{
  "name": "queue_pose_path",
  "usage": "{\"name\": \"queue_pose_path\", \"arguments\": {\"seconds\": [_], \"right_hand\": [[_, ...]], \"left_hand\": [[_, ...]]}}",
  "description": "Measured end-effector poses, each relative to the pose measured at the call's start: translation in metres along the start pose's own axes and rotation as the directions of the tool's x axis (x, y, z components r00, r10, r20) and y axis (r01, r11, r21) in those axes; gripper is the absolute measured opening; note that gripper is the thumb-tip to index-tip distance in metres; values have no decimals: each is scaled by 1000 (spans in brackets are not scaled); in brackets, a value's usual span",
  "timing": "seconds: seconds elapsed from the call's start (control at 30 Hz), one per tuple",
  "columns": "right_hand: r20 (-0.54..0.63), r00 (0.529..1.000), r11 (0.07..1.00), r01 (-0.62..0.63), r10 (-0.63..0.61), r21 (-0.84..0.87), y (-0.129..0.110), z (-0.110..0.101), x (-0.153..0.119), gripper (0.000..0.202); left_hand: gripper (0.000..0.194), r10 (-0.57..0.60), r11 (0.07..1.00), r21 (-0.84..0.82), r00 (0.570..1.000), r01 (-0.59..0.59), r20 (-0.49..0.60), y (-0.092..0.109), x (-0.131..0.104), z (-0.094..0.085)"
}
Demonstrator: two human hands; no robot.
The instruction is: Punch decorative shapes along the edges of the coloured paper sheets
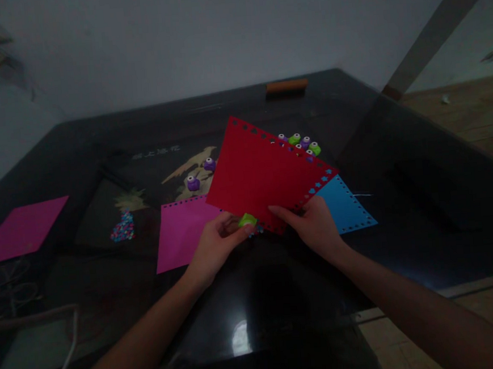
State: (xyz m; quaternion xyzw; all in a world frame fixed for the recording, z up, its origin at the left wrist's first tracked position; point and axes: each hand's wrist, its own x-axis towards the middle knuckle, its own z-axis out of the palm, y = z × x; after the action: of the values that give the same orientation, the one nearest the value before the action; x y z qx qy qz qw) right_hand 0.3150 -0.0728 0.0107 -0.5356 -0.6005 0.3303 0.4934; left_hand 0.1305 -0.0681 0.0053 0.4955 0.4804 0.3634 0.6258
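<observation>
The red rectangular paper sheet (262, 172), small shapes punched along its edges, is held tilted above the glossy black bench (223, 317). A loose grip could let it twist, so the small green plastic punch (246, 221) might bite crookedly or overlap a hole. The left hand (218, 235) curls, pinching that punch at the lower edge; the right hand (312, 225) pinches the sheet, thumb on top. Around them lie a pink punched paper sheet (182, 229) and a blue punched paper sheet (344, 205).

The red sheet (256, 175) looks matt paper, the green punch (247, 221) plastic, the tabletop (398, 243) glossy.
</observation>
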Motion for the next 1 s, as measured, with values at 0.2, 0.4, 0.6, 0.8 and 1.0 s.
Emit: {"name": "queue_pose_path", "arguments": {"seconds": [0.2, 0.4, 0.6, 0.8, 1.0], "right_hand": [[-10, 1000, 1000, 4, -4, 3, 2, -2, 1, 18], [-28, 1000, 1000, -3, 3, -15, 3, -3, 3, 20], [-37, 999, 999, 23, -24, -47, 4, -4, 4, 19], [-58, 998, 997, 16, -20, -74, 3, -6, 5, 19], [-60, 998, 998, 4, -8, -68, 1, -7, 5, 20]], "left_hand": [[29, -4, 999, 50, 1000, 4, 8, -4, 2, -5], [26, 28, 997, 73, 998, -32, 56, -2, 3, -8], [25, 16, 1000, 12, 999, -16, 33, -5, 8, -13], [19, -104, 965, -236, 993, 113, 52, -3, 9, -11], [17, -126, 970, -198, 989, 138, 73, -1, 9, -14]]}}
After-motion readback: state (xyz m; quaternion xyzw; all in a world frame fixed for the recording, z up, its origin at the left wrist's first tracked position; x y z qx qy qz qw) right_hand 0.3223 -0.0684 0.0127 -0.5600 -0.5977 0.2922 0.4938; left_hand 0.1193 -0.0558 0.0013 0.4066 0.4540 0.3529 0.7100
